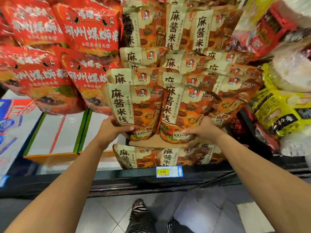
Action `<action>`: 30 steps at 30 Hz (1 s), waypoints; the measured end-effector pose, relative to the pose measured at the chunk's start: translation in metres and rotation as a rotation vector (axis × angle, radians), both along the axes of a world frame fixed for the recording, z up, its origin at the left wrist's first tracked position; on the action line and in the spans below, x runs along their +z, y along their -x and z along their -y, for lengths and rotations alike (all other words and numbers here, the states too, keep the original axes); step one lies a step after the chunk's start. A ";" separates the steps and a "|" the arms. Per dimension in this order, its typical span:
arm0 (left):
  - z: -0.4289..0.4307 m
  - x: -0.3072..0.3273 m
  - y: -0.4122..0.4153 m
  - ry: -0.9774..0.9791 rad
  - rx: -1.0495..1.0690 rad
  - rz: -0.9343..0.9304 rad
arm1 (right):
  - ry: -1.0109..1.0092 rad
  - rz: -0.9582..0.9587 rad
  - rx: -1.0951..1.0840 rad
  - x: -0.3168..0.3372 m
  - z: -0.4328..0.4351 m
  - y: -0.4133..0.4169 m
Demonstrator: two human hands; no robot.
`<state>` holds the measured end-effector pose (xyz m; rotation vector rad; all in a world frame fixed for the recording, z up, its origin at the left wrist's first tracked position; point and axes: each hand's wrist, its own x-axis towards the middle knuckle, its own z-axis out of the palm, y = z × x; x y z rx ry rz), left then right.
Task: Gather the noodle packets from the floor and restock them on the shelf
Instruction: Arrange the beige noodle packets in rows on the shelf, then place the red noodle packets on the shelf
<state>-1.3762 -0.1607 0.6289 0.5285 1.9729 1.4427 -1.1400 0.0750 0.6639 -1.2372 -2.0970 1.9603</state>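
Grasping glossy, crinkled beige-and-orange noodle packets — one apiece, upright — left hand and right hand pinched their lower edges.

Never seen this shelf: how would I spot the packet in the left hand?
Find the beige-and-orange noodle packets mid-shelf, between the red bags and the yellow packs. Look at the front row, above the price tag. It is the left front packet, its lower corner gripped by the left hand; the right hand holds the right front packet.

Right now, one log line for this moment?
restocking | left hand: grips left beige-and-orange noodle packet | right hand: grips right beige-and-orange noodle packet | side by side
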 end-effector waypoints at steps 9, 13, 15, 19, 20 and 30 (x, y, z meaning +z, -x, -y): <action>0.010 0.023 -0.023 0.084 0.135 -0.082 | -0.263 0.138 -0.038 0.000 0.002 -0.027; 0.020 0.034 -0.048 0.142 0.274 -0.171 | -0.399 0.141 -0.224 0.003 0.007 -0.041; 0.032 0.035 -0.062 0.218 0.331 -0.255 | -0.546 0.124 -0.269 0.017 0.032 -0.046; 0.069 0.025 -0.091 0.507 0.343 -0.637 | -0.907 0.112 -0.049 0.027 0.093 -0.040; 0.080 0.022 -0.098 0.573 0.334 -0.709 | -0.965 0.107 0.051 0.027 0.111 -0.034; 0.241 -0.041 -0.170 0.997 0.300 -0.653 | -1.147 0.325 0.844 -0.023 0.296 0.007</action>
